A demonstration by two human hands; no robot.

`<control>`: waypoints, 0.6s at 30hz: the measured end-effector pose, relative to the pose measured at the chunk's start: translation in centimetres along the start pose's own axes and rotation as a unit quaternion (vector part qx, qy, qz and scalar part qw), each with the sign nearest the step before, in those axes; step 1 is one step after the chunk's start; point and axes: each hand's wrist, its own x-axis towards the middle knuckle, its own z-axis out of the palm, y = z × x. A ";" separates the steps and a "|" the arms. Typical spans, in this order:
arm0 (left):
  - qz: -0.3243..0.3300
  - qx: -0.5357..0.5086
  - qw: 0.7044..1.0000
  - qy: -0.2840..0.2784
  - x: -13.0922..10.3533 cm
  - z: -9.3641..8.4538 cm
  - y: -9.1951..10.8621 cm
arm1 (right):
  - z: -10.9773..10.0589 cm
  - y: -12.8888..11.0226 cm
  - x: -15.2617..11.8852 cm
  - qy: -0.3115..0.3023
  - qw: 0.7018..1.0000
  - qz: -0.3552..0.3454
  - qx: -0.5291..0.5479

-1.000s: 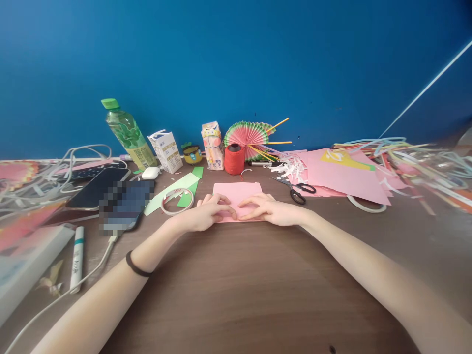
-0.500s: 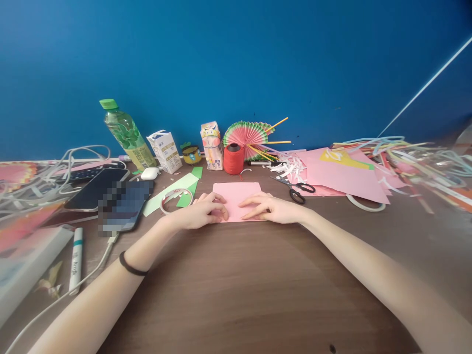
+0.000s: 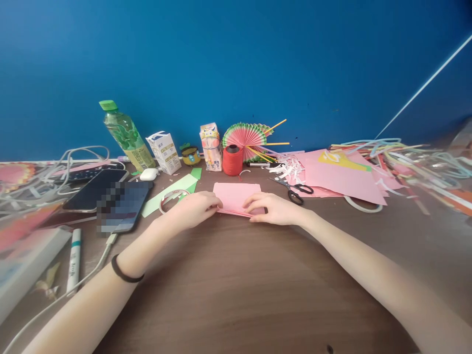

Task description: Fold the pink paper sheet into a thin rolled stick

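A pink sheet of paper (image 3: 236, 196) lies on the brown table, its near edge folded or raised in a narrow strip. At its left near corner my left hand (image 3: 201, 207) pinches the paper between thumb and fingers. My right hand (image 3: 271, 209) holds the right part of the near edge, fingers on top and thumb at the front. Just left of my left hand is a roll of tape (image 3: 162, 200), partly hidden behind it. Black scissors (image 3: 295, 191) lie to the right of the paper, behind my right hand.
Behind the paper stand a red thread spool (image 3: 232, 161), a decorated carton (image 3: 211, 147) and a paper fan (image 3: 243, 133). Phones (image 3: 127, 206), a bottle (image 3: 129, 137) and cables are at left. Pink sheets (image 3: 342, 174), white shreds and coloured strips lie at right.
The near edge of the pink paper has come up and away from me, shortening the sheet. My left hand has shifted slightly left to its corner, its fingers now closed together.
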 end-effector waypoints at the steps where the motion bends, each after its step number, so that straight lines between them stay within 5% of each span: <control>1: 0.004 0.010 1.000 0.017 0.0 -0.1 0.1 | -0.2 -0.1 0.0 0.009 1.000 0.004 -0.016; 7: -0.014 -0.009 0.994 0.111 -0.4 -1.1 0.6 | -1.2 -0.4 -0.2 0.095 0.991 0.015 -0.089; 13: -0.051 -0.121 0.965 0.227 -1.1 -2.9 1.4 | -2.7 -2.7 -0.5 0.267 0.963 -0.024 -0.022; 18: -0.119 -0.338 0.921 0.151 -1.2 -3.3 1.1 | -3.4 -3.6 -0.7 0.312 0.942 0.021 0.125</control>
